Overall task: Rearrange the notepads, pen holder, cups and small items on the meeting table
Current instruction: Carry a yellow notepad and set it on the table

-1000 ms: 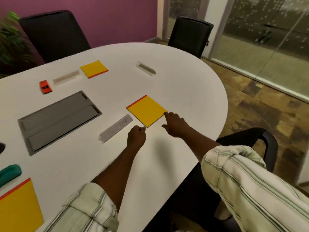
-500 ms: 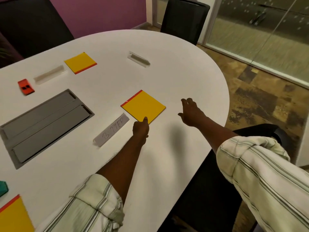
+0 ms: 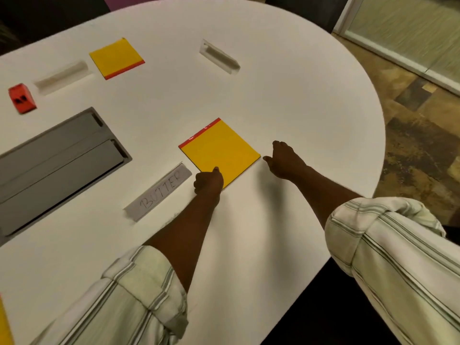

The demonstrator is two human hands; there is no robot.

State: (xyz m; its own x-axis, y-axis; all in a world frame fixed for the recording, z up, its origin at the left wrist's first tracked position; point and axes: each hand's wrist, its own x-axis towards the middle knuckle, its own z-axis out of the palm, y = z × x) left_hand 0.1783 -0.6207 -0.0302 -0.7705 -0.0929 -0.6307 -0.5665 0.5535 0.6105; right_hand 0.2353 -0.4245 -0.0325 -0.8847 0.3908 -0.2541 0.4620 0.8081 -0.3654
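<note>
A yellow notepad (image 3: 219,150) with a red top strip lies flat in the middle of the white table (image 3: 286,100). My left hand (image 3: 208,181) is curled into a fist at the pad's near corner, thumb resting on its edge. My right hand (image 3: 283,160) rests on the table at the pad's right corner, fingers apart, a fingertip pointing at that corner. A second yellow notepad (image 3: 116,58) lies farther back on the left. A grey name card reading BUTTER (image 3: 159,192) lies just left of my left hand.
Two white name-card holders (image 3: 219,56) (image 3: 62,75) and a small red box (image 3: 22,98) lie at the back. A grey recessed cable hatch (image 3: 57,160) is set into the table at left. A third yellow pad's corner (image 3: 3,327) shows at bottom left. The table edge curves at right.
My right hand has come back from the open table on the right to the pad's right corner. My left hand stays at the near corner. The view has tilted downward and closer.
</note>
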